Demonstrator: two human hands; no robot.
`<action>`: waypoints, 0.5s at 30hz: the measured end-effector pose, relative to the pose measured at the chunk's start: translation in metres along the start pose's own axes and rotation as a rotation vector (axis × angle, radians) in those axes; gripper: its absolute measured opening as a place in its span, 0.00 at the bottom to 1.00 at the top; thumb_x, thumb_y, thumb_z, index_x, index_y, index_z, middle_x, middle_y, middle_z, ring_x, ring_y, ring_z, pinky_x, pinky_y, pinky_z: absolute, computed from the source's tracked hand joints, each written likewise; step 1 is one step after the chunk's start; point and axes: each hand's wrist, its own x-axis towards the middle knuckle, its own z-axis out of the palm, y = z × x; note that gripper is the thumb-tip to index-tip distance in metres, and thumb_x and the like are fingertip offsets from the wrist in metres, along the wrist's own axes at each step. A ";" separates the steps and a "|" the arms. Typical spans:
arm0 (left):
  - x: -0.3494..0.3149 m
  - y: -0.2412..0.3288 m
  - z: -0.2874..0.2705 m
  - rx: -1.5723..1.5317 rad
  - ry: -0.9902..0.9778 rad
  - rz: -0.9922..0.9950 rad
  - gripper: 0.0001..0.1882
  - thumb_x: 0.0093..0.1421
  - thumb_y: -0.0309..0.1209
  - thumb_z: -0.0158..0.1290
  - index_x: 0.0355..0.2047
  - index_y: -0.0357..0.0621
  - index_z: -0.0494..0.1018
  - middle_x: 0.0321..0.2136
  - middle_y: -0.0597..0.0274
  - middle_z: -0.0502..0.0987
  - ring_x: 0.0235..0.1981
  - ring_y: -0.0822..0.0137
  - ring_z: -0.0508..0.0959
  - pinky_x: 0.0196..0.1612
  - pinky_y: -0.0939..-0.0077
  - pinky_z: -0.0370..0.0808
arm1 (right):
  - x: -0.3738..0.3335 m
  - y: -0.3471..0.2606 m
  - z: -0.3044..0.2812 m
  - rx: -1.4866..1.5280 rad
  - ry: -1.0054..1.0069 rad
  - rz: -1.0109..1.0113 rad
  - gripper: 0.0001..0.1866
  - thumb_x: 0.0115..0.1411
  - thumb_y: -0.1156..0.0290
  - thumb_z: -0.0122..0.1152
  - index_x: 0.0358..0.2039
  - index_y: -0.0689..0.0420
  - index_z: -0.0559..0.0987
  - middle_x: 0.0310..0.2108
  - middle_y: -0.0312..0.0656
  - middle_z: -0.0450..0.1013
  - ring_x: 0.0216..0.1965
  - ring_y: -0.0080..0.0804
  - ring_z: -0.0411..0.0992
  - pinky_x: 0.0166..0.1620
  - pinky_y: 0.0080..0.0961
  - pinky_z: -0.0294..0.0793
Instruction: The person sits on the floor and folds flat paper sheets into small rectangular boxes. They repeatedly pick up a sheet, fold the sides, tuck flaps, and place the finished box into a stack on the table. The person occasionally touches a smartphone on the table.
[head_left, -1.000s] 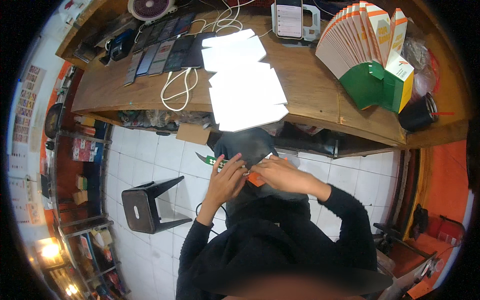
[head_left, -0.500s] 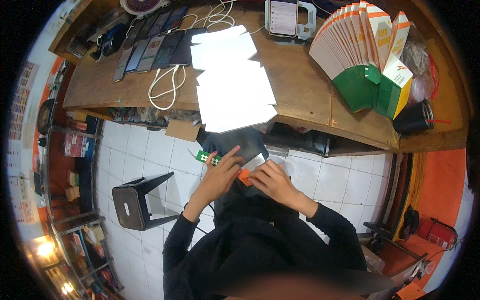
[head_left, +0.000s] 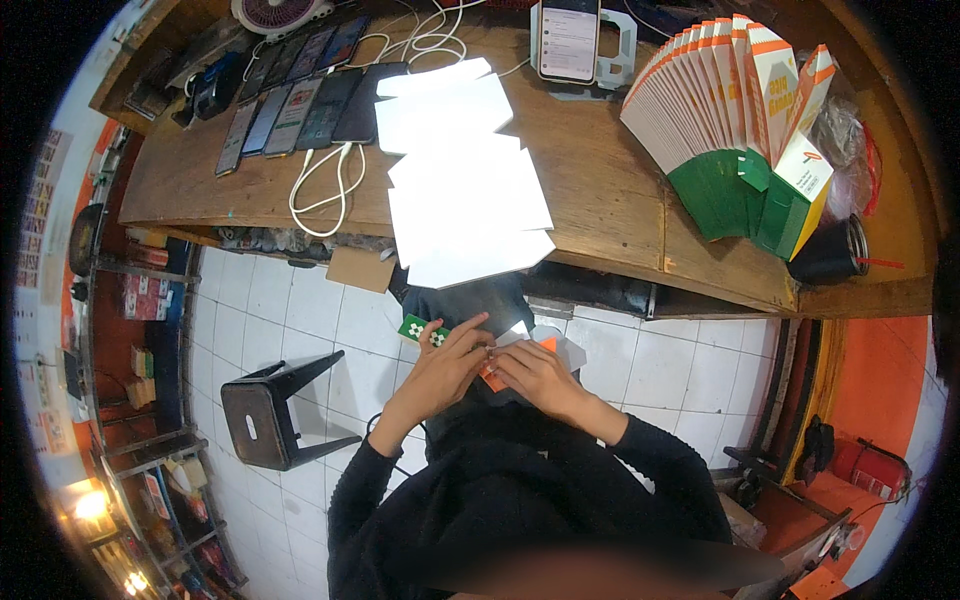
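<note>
Over my lap I hold a small folding carton [head_left: 411, 326], green with a white pattern at its left end and orange and white at its right. My left hand [head_left: 446, 370] is closed around the green part, its index finger stretched along the top. The fingers of my right hand [head_left: 545, 378] pinch together at the orange end, close to the left fingertips. Both hands cover most of the carton's middle. Just ahead, unfolded white carton blanks [head_left: 470, 215] lie plain side up on the table and reach past its front edge.
On the wooden table [head_left: 610, 190] several phones [head_left: 290, 115] and white cables [head_left: 340, 195] lie at the left. A lit phone [head_left: 566, 40] stands at the back. Fanned flat cartons [head_left: 715, 150] and a black cup [head_left: 830, 250] are at the right. A black stool [head_left: 265, 425] stands left.
My right hand has turned and come in closer to the left, fingers lower on the orange end. More orange and white flap shows beyond it. The whole view has shifted slightly.
</note>
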 end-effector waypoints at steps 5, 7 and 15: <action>-0.003 0.003 -0.001 0.009 -0.020 0.018 0.09 0.62 0.28 0.51 0.43 0.47 0.74 0.51 0.66 0.70 0.67 0.67 0.57 0.64 0.47 0.46 | 0.009 -0.009 -0.016 0.282 -0.154 0.233 0.10 0.54 0.75 0.63 0.34 0.64 0.73 0.36 0.47 0.73 0.41 0.46 0.74 0.44 0.36 0.75; -0.005 0.004 -0.002 0.005 -0.031 0.029 0.09 0.62 0.28 0.51 0.43 0.47 0.74 0.52 0.64 0.69 0.68 0.66 0.57 0.65 0.47 0.46 | 0.015 -0.014 -0.019 0.286 -0.204 0.330 0.10 0.54 0.74 0.64 0.34 0.63 0.73 0.35 0.48 0.75 0.40 0.46 0.75 0.43 0.36 0.75; -0.010 0.009 0.001 0.063 -0.071 0.058 0.07 0.62 0.33 0.53 0.39 0.49 0.76 0.55 0.63 0.68 0.68 0.65 0.57 0.64 0.46 0.46 | 0.031 -0.010 -0.045 0.495 -0.376 0.565 0.13 0.55 0.73 0.67 0.38 0.61 0.73 0.29 0.51 0.78 0.36 0.43 0.79 0.43 0.33 0.75</action>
